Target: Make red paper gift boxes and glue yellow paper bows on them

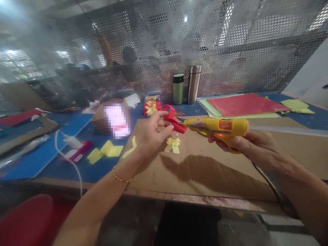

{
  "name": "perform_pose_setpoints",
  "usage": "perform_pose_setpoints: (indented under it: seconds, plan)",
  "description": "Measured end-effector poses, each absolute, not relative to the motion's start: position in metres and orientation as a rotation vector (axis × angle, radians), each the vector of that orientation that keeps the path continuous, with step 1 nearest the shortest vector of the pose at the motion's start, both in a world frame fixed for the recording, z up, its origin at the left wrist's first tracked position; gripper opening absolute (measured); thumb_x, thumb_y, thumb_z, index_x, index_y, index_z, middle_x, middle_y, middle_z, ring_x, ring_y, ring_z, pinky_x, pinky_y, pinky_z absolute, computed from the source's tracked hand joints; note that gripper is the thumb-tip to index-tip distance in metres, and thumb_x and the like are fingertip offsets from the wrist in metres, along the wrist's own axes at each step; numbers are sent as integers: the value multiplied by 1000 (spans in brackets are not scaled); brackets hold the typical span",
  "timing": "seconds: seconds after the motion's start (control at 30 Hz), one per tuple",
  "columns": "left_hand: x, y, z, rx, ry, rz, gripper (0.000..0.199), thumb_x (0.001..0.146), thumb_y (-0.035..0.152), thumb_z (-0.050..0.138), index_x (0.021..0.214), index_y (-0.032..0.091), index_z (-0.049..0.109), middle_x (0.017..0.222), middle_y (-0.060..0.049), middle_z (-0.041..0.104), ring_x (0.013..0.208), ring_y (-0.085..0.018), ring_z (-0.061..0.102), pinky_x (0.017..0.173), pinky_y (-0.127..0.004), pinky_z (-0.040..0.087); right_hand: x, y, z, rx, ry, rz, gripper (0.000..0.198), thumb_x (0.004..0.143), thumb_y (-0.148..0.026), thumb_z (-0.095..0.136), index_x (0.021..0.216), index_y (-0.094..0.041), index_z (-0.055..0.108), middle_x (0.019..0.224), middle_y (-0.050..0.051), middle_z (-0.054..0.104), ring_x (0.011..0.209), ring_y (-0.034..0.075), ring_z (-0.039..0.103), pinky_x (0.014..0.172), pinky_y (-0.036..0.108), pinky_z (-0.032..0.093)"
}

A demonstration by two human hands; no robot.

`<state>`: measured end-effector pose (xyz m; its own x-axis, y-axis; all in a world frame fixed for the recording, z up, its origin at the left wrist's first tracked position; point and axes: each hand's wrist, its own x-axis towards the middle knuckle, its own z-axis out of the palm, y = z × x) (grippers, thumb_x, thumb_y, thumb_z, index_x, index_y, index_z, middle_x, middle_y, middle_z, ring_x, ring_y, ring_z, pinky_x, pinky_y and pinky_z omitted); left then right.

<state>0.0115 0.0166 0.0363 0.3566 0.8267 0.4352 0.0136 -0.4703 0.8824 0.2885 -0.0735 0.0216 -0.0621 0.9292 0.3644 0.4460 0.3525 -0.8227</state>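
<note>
A perforated metal screen (230, 44) closed off the back of your bench, and a sheet of brown cardboard (217, 171) covered the blue worktop (77, 164) in front of you. Your left hand (148, 135) was raised over the cardboard, thumb and fingers pinched on a red paper loop piece (174, 121). Your right hand (246, 145) was wrapped tight around the grip of a yellow glue gun (217, 128), whose nozzle pointed left and met the red piece. Just below, a small yellow paper bow (173, 145) lay on the cardboard. Yellow paper scraps (107, 150) sat on the blue surface to the left. At the back stood 2 flasks, a green one (178, 89) and a steel one (194, 84), beside a stack of finished bows (152, 104) and coloured paper sheets (243, 104).
</note>
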Motion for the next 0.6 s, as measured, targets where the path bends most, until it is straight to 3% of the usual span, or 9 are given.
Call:
perform_pose_setpoints:
  seconds: [0.37,0.47,0.6]
  plan:
    - [16,15,35,1766,698,1190,40,83,25,76,118,16,59,109,-11,78,101,-22,76,86,-33,63,290,-72,19,-1338,-1773,524,63,86,-81,57,92,-24,83,84,8,74,78,25,66,64,35,56]
    - [15,13,36,1758,705,1178,40,84,27,76,120,16,59,108,-12,78,96,-22,77,81,-33,63,285,-71,23,-1185,-1840,474,51,90,-73,60,100,-29,83,90,6,74,89,27,70,78,39,61]
    - [14,11,37,1762,752,1134,42,84,28,76,121,16,61,99,-9,79,86,-21,77,74,-32,62,276,-71,29,-1044,-1872,396,41,93,-66,61,118,-38,79,120,4,75,114,31,69,98,47,59]
